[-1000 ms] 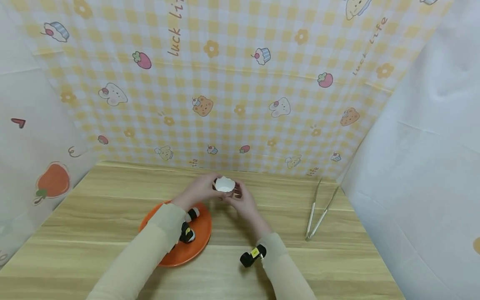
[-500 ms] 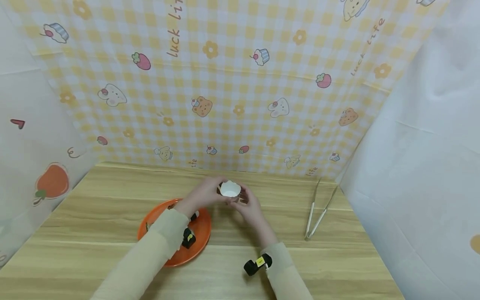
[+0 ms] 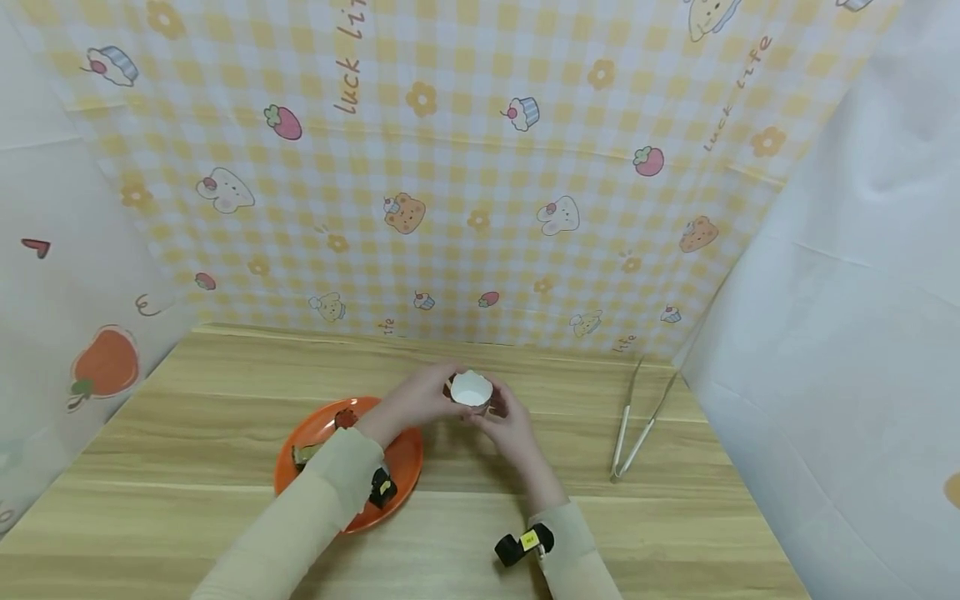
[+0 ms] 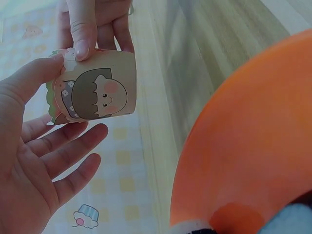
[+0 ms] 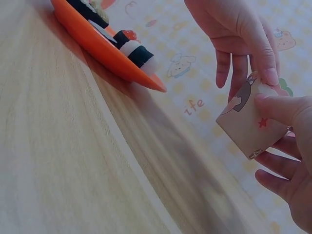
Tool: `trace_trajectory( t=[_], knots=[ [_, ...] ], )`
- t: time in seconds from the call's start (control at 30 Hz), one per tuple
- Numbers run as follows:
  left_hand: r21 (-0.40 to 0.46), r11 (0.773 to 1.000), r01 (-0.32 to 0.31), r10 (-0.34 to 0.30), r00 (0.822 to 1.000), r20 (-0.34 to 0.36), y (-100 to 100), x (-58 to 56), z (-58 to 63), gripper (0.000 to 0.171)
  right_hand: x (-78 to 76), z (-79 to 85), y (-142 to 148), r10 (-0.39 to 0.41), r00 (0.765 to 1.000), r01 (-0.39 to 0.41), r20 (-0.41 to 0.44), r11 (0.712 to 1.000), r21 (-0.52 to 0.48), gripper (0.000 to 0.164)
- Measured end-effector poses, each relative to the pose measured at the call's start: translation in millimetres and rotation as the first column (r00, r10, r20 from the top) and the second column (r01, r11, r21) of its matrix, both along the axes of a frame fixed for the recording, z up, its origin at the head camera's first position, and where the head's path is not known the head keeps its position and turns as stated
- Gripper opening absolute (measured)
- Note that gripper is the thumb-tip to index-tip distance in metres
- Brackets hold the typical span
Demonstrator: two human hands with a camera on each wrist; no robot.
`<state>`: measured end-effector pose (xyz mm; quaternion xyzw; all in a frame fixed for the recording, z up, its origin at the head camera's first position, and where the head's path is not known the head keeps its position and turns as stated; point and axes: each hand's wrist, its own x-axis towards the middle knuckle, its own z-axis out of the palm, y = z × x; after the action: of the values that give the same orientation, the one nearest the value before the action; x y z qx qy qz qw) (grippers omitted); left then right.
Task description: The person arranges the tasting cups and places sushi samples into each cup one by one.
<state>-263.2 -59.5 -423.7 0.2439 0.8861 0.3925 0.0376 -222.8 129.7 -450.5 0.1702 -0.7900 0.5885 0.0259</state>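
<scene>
Both hands hold a small paper cup (image 3: 471,390) between them, its white inside and scalloped rim facing up in the head view. Its outside carries a printed cartoon face (image 4: 105,95), plain in the left wrist view. My left hand (image 3: 422,397) pinches the cup by its scalloped edge, thumb on the near side and fingers behind. From the other side my right hand (image 3: 512,429) pinches it, the thumb (image 5: 280,108) pressed on the wall close to the left thumb. The cup is held above the wooden table, beyond an orange plate (image 3: 287,479).
Several sushi pieces, one with black seaweed round white rice (image 5: 136,53), lie on the plate, partly hidden by the left sleeve (image 3: 300,517). Metal tongs (image 3: 622,442) lie spread on the table at the right. A yellow checked cloth (image 3: 480,167) hangs behind the table.
Both hands have moved right and nearer with the paper cup. More of the plate and its sushi shows past the left arm.
</scene>
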Motion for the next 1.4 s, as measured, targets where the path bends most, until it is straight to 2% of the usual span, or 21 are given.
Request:
trace_trajectory(
  t=[0.23,0.33,0.5,0.6,0.77,0.83,1.03,1.17,1.2,1.4],
  knots=[
    [-0.006,1.0,0.019,-0.019,1.0,0.001,4.4,4.2,0.9,0.061,-14.1,-28.8,8.5,-0.005,1.0,0.005,-0.017,1.0,-0.012,0.066],
    [0.008,0.999,0.034,-0.034,0.999,0.003,6.3,6.5,1.2,0.06,-15.0,-32.1,11.4,-0.007,0.999,0.006,-0.037,1.0,-0.005,0.065],
    [0.034,0.997,0.071,-0.07,0.997,-0.025,9.2,10.6,0.9,0.054,-12.6,-31.4,15.9,-0.012,0.998,0.014,-0.059,1.0,0.027,0.064],
    [0.034,0.997,0.072,-0.07,0.997,-0.036,9.8,13.6,0.2,0.055,-5.2,-21.4,16.8,-0.008,0.998,0.011,-0.064,0.999,0.04,0.063],
    [0.047,0.997,0.067,-0.066,0.997,-0.033,11.1,18.3,-0.1,0.059,-0.2,-17.4,20.8,-0.012,0.998,0.015,-0.059,0.998,0.06,0.061],
    [0.041,0.997,0.065,-0.064,0.997,-0.034,12.9,19.6,-0.1,0.06,-1.4,-22.0,24.3,-0.019,0.999,0.022,-0.051,0.997,0.072,0.062],
    [-0.017,0.999,0.042,-0.043,0.998,-0.039,16.2,23.5,0.9,0.055,19.1,3.8,26.2,-0.018,0.999,0.02,-0.027,0.997,0.072,0.061],
    [-0.036,0.999,0.034,-0.035,0.999,-0.034,18.4,22.7,2.1,0.05,24.4,10.4,27.8,-0.034,0.998,0.039,-0.047,0.993,0.112,0.061],
    [-0.037,0.999,0.033,-0.034,0.999,-0.036,19.0,22.2,2.3,0.048,24.6,10.3,28.4,-0.037,0.998,0.043,-0.057,0.992,0.117,0.06],
    [-0.074,0.997,-0.006,-0.001,0.996,-0.088,23.6,19.9,5.6,0.034,8.4,-19.8,39.1,-0.05,0.995,0.06,-0.084,0.992,0.115,0.064]
  ],
)
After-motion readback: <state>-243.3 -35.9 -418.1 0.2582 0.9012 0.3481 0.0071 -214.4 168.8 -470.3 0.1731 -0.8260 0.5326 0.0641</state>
